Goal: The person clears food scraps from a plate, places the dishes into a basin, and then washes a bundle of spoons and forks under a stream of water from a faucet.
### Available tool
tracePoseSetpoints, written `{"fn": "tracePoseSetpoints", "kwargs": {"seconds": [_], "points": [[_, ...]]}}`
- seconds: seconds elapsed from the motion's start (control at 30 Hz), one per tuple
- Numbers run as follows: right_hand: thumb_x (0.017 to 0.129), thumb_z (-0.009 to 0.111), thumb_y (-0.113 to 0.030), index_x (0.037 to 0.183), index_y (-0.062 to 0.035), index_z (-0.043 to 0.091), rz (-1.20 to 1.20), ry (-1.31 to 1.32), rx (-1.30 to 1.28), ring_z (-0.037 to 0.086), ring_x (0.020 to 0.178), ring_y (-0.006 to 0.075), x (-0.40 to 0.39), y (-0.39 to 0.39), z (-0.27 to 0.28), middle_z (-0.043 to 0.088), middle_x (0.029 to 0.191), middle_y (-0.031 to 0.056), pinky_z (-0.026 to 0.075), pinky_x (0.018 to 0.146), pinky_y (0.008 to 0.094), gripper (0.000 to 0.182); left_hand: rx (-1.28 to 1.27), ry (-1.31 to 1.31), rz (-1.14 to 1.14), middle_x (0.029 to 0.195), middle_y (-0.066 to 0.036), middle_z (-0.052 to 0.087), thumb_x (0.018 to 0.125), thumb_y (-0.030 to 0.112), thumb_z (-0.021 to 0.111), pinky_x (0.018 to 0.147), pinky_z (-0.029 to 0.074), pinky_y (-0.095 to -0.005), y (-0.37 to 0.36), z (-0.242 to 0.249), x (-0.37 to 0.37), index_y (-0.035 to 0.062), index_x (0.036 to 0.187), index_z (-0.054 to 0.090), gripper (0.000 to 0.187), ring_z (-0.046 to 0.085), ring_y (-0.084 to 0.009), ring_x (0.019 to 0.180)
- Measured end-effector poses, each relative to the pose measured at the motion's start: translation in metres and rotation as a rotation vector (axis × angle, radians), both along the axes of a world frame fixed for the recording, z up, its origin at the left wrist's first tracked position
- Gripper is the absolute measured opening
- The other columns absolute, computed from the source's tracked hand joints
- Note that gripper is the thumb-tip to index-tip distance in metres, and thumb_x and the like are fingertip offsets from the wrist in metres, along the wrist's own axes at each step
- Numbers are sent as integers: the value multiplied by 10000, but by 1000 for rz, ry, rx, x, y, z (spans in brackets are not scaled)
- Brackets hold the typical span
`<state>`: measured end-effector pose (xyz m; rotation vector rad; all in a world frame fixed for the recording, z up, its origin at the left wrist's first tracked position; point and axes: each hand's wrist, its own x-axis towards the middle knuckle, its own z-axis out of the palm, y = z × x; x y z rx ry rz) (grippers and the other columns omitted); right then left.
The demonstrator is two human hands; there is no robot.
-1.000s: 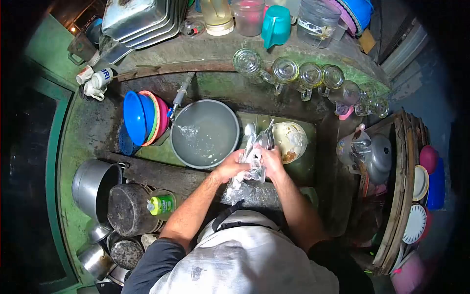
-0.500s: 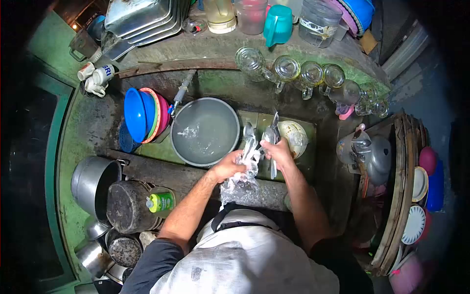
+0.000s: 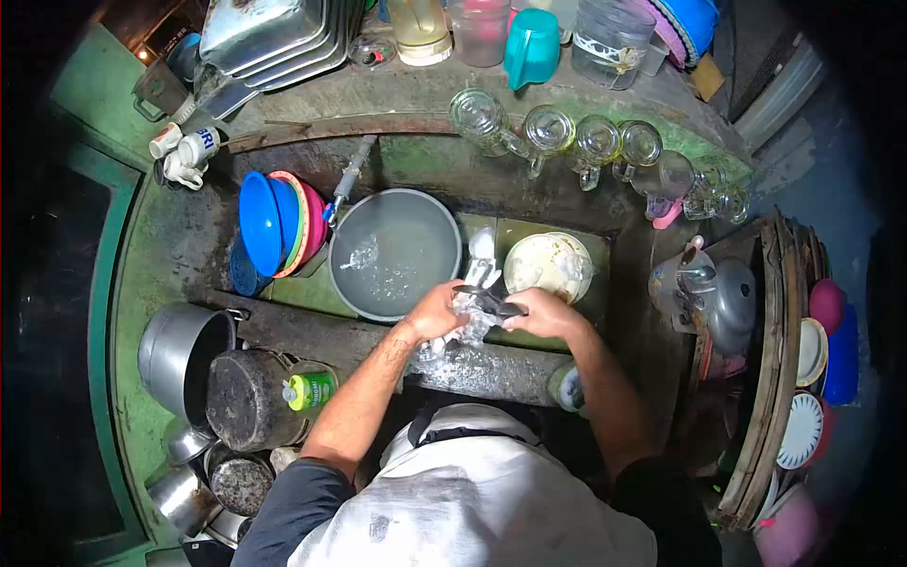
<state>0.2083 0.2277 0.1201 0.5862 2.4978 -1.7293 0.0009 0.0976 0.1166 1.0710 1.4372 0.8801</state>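
My left hand (image 3: 438,312) is closed around a bunch of spoons (image 3: 483,243) and a crumpled whitish, clear wad that looks like wet plastic. One spoon bowl points up past the fingers. My right hand (image 3: 540,314) grips other spoons, which now lie crosswise against the left hand's bunch; their exact number is hidden. Both hands meet over the wet ledge (image 3: 472,371). Just beyond the hands stand a grey basin of water (image 3: 449,241) on the left and a white tub (image 3: 586,269) with stained, pale contents on the right.
Blue and pink basins (image 3: 260,225) lean beside a tap pipe (image 3: 348,180). Glass mugs (image 3: 549,130) line the back ledge. Pots (image 3: 175,350) and a green soap pouch (image 3: 312,390) are at left. A wooden-rimmed rack (image 3: 770,378) with dishes stands at right.
My right hand has drawn nearer and turned its spoons from upright to crosswise against the left hand's bunch. More of the white tub and a container on the ledge now show.
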Motion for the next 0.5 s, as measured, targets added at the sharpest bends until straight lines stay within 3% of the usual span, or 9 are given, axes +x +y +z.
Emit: {"fn": "tracePoseSetpoints", "kwargs": {"seconds": [0.07,0.13,0.23,0.37,0.47,0.5], "points": [[830,620,-121,844,8,613,-80,-97,-206,526,610,102,-7,-14,23,602,656,38,435,581,284,130,-42,-62,26,911,-38,642,746,-57,647,697,488,-253,3,7,4,-2,1102,551,372,584,-87,790],[860,609,-134,865,3,599,-57,-58,-125,505,598,94,0,-13,15,581,654,16,425,570,267,137,27,-144,38,903,-35,641,751,-47,652,682,483,-250,3,3,1,0,1093,550,360,583,-88,768],[898,618,-210,957,-4,580,-164,-109,-282,481,603,85,18,-1,3,542,679,-11,411,555,263,218,-140,-123,62,898,-38,638,785,-15,635,739,489,-273,-3,-2,-12,17,1113,544,342,590,-112,809],[880,646,-180,1026,-28,541,-686,180,-638,428,498,67,31,5,-41,505,677,-15,431,500,260,236,-49,115,68,965,-79,638,801,10,622,834,481,-313,-11,-1,-18,18,1130,536,341,600,-160,907],[858,664,-127,966,-46,532,-902,291,-823,408,463,56,2,-5,-28,485,647,-25,432,464,255,190,91,172,-73,962,-61,637,781,-34,584,765,495,-287,-9,-11,-7,15,1127,539,351,599,-134,858],[845,674,-122,973,-47,565,-861,323,-863,419,452,55,-8,-7,-29,499,648,-26,434,451,248,184,-9,137,-132,1003,-75,645,776,-16,597,850,475,-299,-5,0,-1,24,1151,536,382,594,-150,943]]}}
